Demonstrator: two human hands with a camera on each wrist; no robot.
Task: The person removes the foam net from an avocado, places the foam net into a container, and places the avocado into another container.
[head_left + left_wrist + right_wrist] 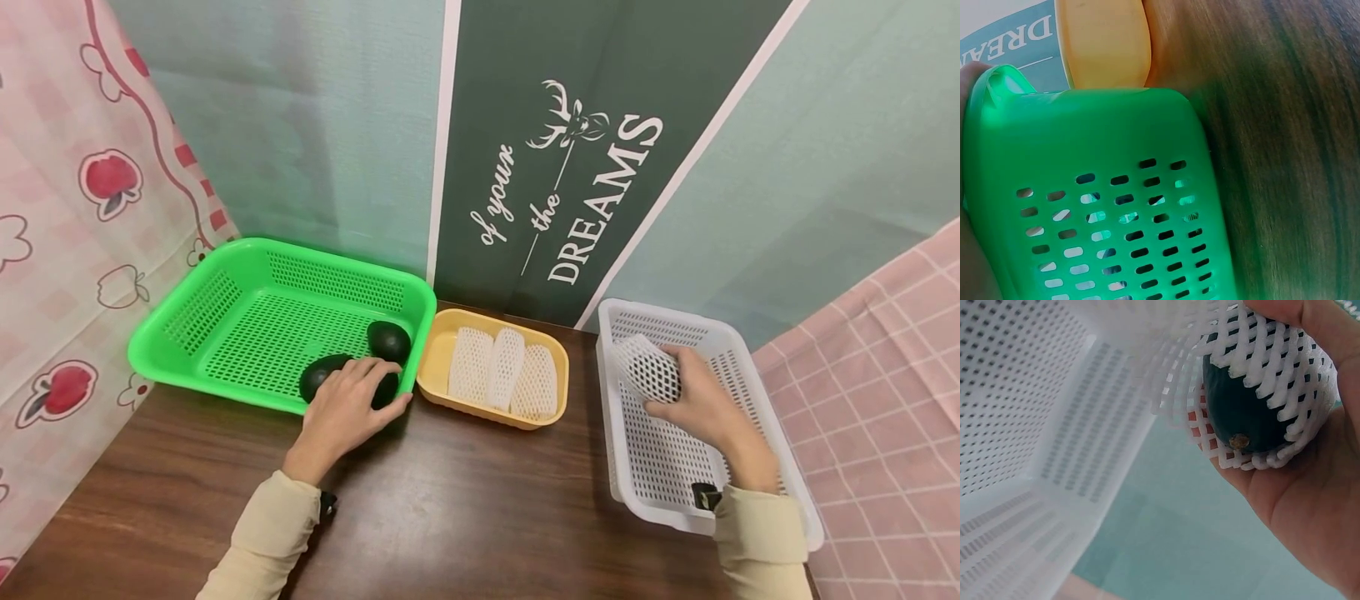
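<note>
At the front right corner of the green basket (285, 398), my left hand (348, 407) holds a dark avocado (386, 390) between thumb and fingers. A second avocado (322, 375) lies by its fingertips, and a third avocado (389, 342) lies just behind. Part of the left hand (974, 250) shows at the edge of the left wrist view; the basket wall hides its grip. Over the white basket (619, 467), my right hand (705, 404) grips an avocado (1235, 415) inside a white foam net (1279, 394). The avocado's brown stem end shows at the net's opening.
Between the baskets stands a yellow tray (450, 321) with three white foam nets (506, 367) in it. Everything stands on a brown wooden table (480, 492). A printed curtain (525, 167) hangs close behind, and patterned cloths flank both sides.
</note>
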